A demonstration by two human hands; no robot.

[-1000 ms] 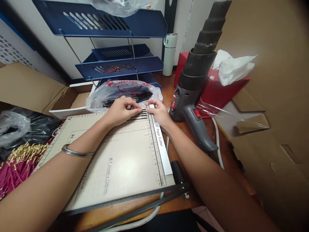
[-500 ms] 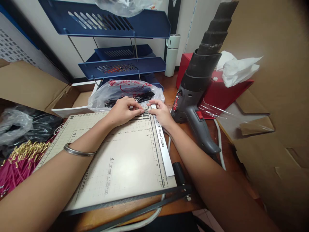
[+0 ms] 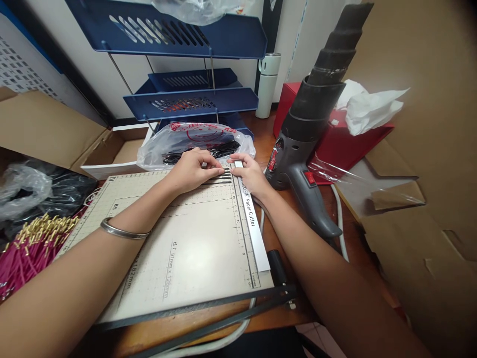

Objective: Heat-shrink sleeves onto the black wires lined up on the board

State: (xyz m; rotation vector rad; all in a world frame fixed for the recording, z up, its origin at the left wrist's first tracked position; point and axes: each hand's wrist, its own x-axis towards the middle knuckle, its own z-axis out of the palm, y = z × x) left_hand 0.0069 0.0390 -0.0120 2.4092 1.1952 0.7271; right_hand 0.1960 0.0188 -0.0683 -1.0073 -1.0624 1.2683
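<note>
Head view, board: A cream paper cutter (image 3: 201, 263) fills the lower middle of the frame, its flat surface supporting the work.
Black strips: Several thin black strips (image 3: 221, 182) lie side by side near the cutter's far edge, centre frame, their ends towards the guide, apparently for even alignment.
Left hand: The left hand (image 3: 194, 171) reaches across the board, thumb and finger closed together, apparently pinching a strip near its end, perhaps for fine control.
Right hand: The right hand (image 3: 252, 175) curves over the far end of the white guide strip (image 3: 259, 243), perhaps to steady the strip ends; whether it grips anything, I cannot tell.
Bag: Just beyond the cutter, a clear plastic bag (image 3: 147, 155) holds more black strands (image 3: 228, 148), probably within easy reach.
</note>
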